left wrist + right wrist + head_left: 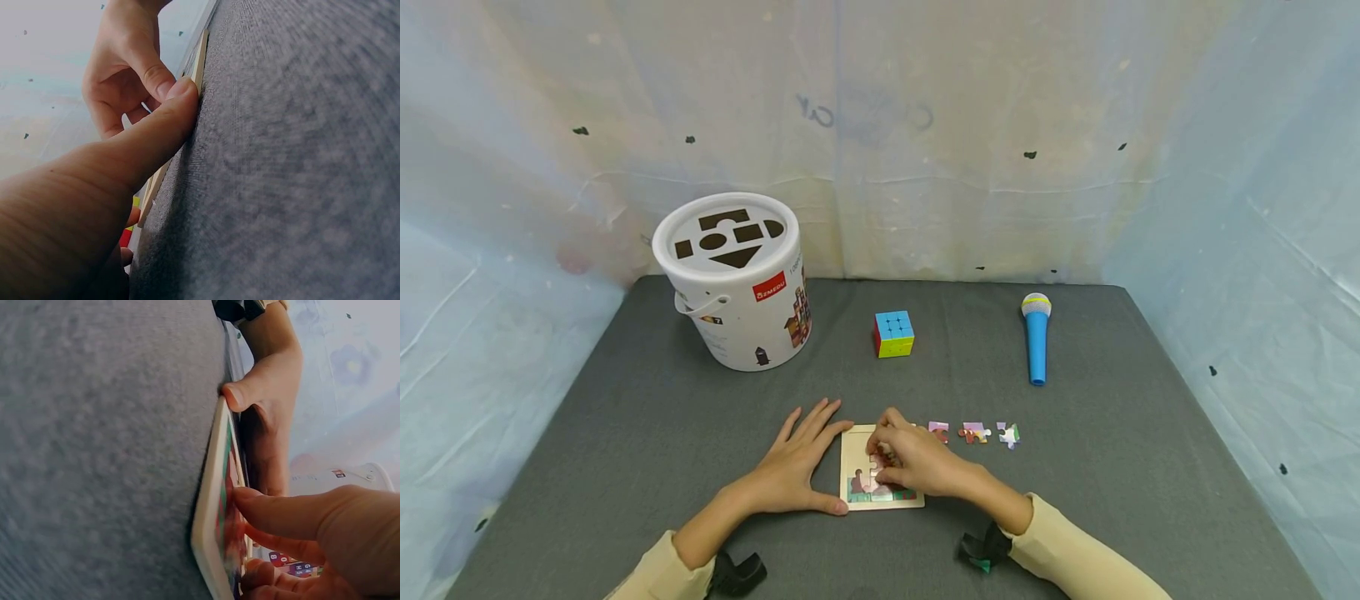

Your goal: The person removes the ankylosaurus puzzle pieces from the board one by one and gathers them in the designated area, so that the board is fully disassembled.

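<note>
A small jigsaw puzzle in a light wooden tray lies flat near the front of the table, its lower part filled with pink, brown and green pieces. My left hand is spread at its left side; the thumb touches the lower left corner and the index finger the upper left one. Over the tray's right half, my right hand has thumb and fingers bent around a brownish puzzle piece, mostly hidden by the fingers. In the right wrist view the right thumb lies close over the picture surface.
Loose puzzle pieces lie in a row right of the tray. Farther back stand a white bucket with shaped holes in its lid, a colour cube and a blue toy microphone. Plastic sheeting hangs around the grey table.
</note>
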{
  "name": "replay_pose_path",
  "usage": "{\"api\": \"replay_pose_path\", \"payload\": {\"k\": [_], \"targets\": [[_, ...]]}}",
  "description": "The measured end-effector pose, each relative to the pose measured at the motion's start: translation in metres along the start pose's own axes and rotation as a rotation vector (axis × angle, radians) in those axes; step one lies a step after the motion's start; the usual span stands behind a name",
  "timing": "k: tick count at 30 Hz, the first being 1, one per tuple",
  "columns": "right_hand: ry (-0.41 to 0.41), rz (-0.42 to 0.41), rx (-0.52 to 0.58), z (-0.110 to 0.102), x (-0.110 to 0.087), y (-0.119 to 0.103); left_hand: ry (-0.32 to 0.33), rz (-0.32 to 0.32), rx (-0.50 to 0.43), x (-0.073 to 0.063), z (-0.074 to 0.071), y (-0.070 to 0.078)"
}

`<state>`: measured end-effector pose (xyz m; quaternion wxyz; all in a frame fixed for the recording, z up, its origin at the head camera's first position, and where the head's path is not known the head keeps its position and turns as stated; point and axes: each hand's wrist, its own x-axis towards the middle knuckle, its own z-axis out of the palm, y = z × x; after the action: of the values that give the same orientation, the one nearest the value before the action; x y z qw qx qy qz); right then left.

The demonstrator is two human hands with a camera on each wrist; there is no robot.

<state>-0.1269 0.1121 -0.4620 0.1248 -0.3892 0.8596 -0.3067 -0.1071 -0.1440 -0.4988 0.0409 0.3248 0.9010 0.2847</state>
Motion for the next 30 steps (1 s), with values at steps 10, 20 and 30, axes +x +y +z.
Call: {"api": "replay_pose_path", "payload": {"k": [10,20,30], "targets": [[-0.025,0.027,0.019,-0.0024,0.0003,-0.002,-0.023,-0.017,-0.003,-0.0001,0.0001,-0.001],[-0.016,0.02,0.021,-0.0012,-0.0003,-0.0015,-0.027,-0.019,-0.01,0.0,0.0006,-0.0019],[0.007,-0.029,0.038,-0.0001,-0.0013,0.0006,-0.003,0.001,-0.001,-0.0004,-0.0004,-0.0005]]}}
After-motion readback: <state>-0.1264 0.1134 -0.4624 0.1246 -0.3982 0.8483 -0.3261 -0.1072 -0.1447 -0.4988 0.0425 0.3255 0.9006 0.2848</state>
